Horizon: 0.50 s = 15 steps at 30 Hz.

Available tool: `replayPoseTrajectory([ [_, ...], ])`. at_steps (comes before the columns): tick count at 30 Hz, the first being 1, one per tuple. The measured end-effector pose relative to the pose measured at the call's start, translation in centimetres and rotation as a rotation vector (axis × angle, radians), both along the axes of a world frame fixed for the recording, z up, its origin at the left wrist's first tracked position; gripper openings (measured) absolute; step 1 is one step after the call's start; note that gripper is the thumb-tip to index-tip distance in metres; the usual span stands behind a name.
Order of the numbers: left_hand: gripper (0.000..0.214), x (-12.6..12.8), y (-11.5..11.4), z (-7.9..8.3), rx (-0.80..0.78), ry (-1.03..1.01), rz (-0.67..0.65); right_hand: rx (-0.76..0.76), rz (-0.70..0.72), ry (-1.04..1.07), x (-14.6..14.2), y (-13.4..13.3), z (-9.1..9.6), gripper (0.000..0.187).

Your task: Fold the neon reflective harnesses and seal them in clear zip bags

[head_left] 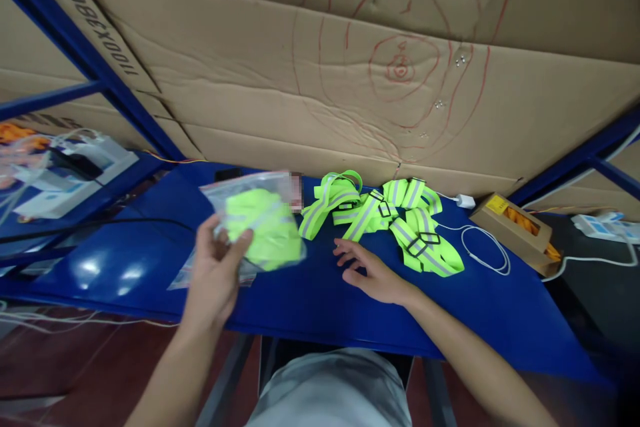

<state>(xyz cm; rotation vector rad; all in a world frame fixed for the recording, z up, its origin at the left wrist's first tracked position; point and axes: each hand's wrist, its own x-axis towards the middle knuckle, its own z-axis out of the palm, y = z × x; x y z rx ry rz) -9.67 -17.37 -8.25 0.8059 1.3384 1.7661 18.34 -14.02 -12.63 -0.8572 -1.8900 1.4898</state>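
Observation:
My left hand [217,270] grips a clear plastic bag [213,193] by its left side. Folded inside the bag is a neon-yellow reflective strap [263,230] with grey stripes. Another clear bag [183,277] lies on the table, partly hidden beneath my left hand. My right hand [373,271] hovers over the blue table with its fingers apart and nothing in them. Just beyond it lies a loose heap of neon-yellow reflective straps [365,217] with black buckles [424,241].
A blue table [310,307] runs up to a cardboard wall [240,67] marked with red rings. On the right are a white cable [483,260] with a plug [465,201] and an open-windowed carton [515,227]. Power strips [75,177] and cords crowd the left.

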Motion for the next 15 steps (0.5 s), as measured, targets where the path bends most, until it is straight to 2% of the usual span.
replayPoseTrajectory([
  [2, 0.064, 3.0, -1.1, -1.2, -0.032, 0.008, -0.187, 0.055, 0.009, 0.037, -0.4, -0.6, 0.6, 0.084],
  [4, 0.065, 6.2, -2.4, -2.8, -0.049, -0.020, -0.418, 0.059, -0.070, 0.027, -0.5, -1.0, 1.4, 0.083],
  [6, 0.066, 8.6, -3.5, -4.3, -0.043, -0.059, -0.530, 0.024, -0.217, 0.021, -0.2, -1.4, 2.1, 0.071],
  [8, 0.074, 9.6, -4.1, -5.0, -0.052, -0.093, -0.594, -0.030, -0.349, 0.057, 0.3, -1.9, 2.3, 0.067],
  [10, 0.079, 9.1, -4.2, -4.9, -0.084, -0.123, -0.652, -0.073, -0.386, 0.111, 0.8, -2.8, 2.0, 0.071],
  [12, 0.072, 7.4, -3.6, -4.1, -0.125, -0.138, -0.651, -0.089, -0.313, 0.159, 0.9, -4.2, 1.3, 0.077],
  [14, 0.059, 4.7, -2.2, -3.0, -0.137, -0.117, -0.526, -0.094, -0.190, 0.173, 0.6, -5.7, 0.6, 0.083],
  [15, 0.054, 3.0, -1.2, -2.5, -0.117, -0.084, -0.390, -0.089, -0.141, 0.153, 0.3, -6.4, 0.3, 0.085],
])
